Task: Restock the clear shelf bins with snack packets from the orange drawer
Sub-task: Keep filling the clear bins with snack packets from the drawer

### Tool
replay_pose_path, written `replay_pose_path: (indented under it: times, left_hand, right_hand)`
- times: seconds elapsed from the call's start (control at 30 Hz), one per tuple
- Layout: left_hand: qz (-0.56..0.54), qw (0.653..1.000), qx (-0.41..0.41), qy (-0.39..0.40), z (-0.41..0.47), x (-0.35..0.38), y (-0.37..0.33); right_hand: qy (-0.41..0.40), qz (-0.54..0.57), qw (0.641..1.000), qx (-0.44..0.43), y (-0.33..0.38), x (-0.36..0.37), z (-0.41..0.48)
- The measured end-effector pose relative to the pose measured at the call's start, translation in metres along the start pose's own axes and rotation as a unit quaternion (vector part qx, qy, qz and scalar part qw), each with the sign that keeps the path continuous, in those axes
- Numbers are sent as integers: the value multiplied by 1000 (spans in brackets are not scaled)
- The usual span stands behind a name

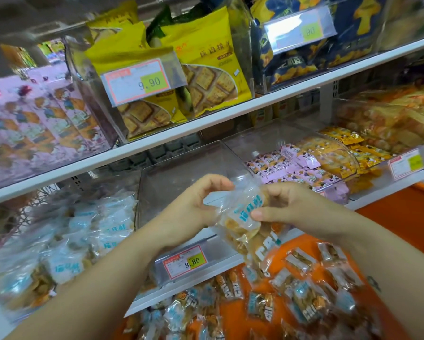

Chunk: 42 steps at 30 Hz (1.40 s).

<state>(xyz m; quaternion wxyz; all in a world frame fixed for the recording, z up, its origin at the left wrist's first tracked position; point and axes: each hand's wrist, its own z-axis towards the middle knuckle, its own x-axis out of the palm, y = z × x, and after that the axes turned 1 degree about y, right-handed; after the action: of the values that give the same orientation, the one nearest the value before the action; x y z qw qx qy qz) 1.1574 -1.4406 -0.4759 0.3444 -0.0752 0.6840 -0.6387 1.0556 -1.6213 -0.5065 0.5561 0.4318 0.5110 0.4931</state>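
Note:
I hold a bunch of clear snack packets [243, 217] with blue lettering in front of an empty clear shelf bin [179, 173]. My left hand [193, 209] grips the bunch from the left and my right hand [292, 207] pinches it from the right, thumb on the front packet. More packets dangle below the bunch. Under my right forearm the orange drawer [397, 217] stands open, with several of the same packets [304, 295] lying loose in it.
A bin at the left [66, 241] is full of the same blue-lettered packets. To the right, bins hold pink packets [292, 165] and yellow ones [353, 148]. The upper shelf carries yellow cracker bags [206, 65]. A price tag reading 8.80 [185, 262] hangs on the empty bin's front.

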Motion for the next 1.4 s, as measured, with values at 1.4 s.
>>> replay_pose_path:
  times: [1.4]
  left_hand:
    - [445, 863, -67, -230, -50, -140, 72]
  right_hand:
    - [-151, -227, 957, 101, -58, 96, 269]
